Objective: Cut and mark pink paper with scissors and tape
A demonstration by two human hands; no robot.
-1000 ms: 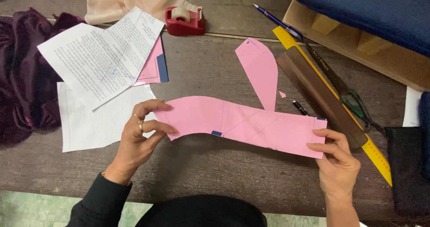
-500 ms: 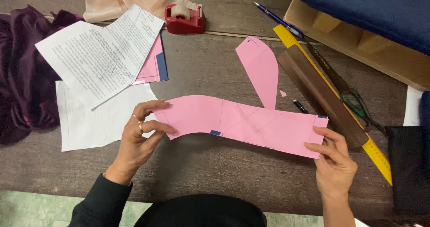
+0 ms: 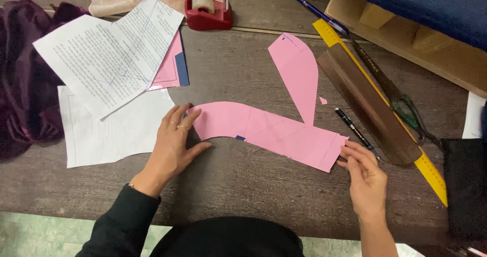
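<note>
pink pattern piece flat on table, a hand at each end

the pink piece (image 3: 269, 133) lies flat on the wooden table (image 3: 243, 186), curved, running from centre left to lower right. left hand (image 3: 172, 148) rests open, palm down, fingers spread, fingertips touching the piece's left end. right hand (image 3: 366, 178) is open, fingers extended, tips touching the right end; it grips nothing. the hands are well apart. a second pink piece (image 3: 298, 72) meets the first from above. a black pen (image 3: 354, 132) lies just beside the right fingers. white papers (image 3: 109, 59) lie at left, a red tape dispenser (image 3: 208, 11) at top, a yellow ruler (image 3: 431, 171) and scissors (image 3: 401, 102) at right.
</note>
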